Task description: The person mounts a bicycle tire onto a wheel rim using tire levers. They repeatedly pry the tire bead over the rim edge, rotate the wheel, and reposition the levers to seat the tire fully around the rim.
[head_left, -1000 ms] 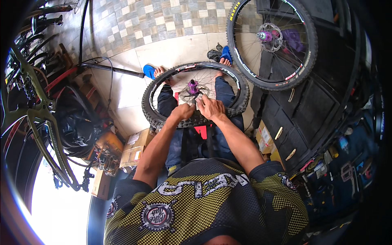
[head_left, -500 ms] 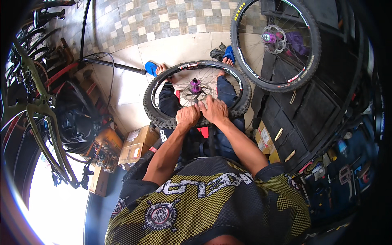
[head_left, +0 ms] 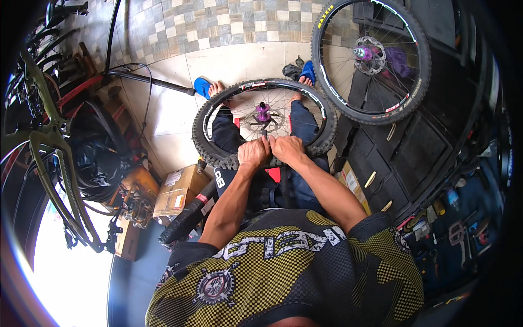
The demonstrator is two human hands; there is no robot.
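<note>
A bicycle wheel [head_left: 263, 113] with a purple hub lies across my legs, its near edge toward me. On that near edge a knobby black tire [head_left: 215, 159] goes round the rim. My left hand [head_left: 253, 153] is closed over the tire just left of the middle. Beside it my right hand [head_left: 287, 149] grips the same stretch, and the two thumbs nearly meet. A small dark stub [head_left: 265, 132] shows just beyond the thumbs; I cannot tell what it is. The undersides of both hands' fingers are hidden.
A second wheel [head_left: 370, 57] with a brake disc leans at the far right over black cases. To the left hangs an olive bicycle frame [head_left: 52, 136]. A cardboard box [head_left: 177, 191] stands left of my knee, and tools [head_left: 457, 234] lie at the lower right.
My right hand has drawn back toward me, its raised fingers now curled down over the tire. My left hand stays on the tire, and the wheel has barely shifted.
</note>
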